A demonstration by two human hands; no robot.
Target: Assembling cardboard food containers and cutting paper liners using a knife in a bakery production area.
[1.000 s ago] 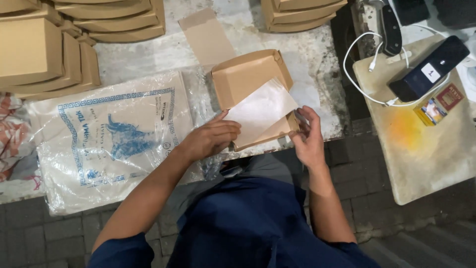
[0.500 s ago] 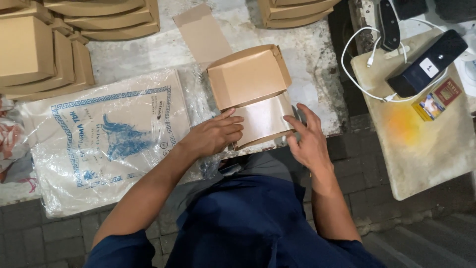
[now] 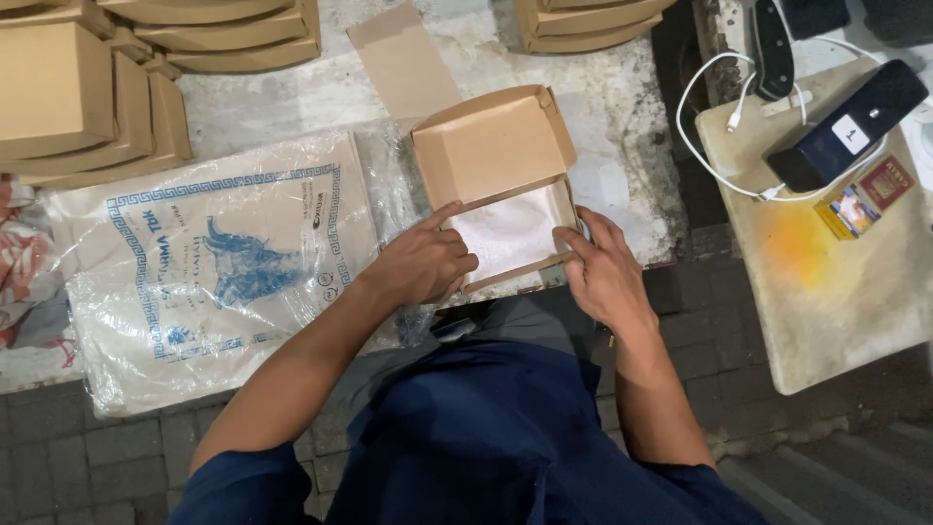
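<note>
An open brown cardboard box (image 3: pixel 491 146) lies on the stone table, its lid standing up behind it. A white paper sheet (image 3: pixel 510 233) lines the bottom of the box. My left hand (image 3: pixel 423 262) rests on the box's left front corner, index finger stretched along the left wall. My right hand (image 3: pixel 603 272) presses its fingertips against the box's right front edge. Neither hand grips anything.
A clear plastic bag with blue print (image 3: pixel 214 262) lies left of the box. Stacks of folded brown boxes (image 3: pixel 87 97) line the far edge. A loose cardboard flap (image 3: pixel 403 63) lies behind. A side board (image 3: pixel 826 282) holds a dark device, white cable and small packet.
The white paper, lifted and held over the box a second ago, now lies flat inside it. Both hands have settled on the box's front corners.
</note>
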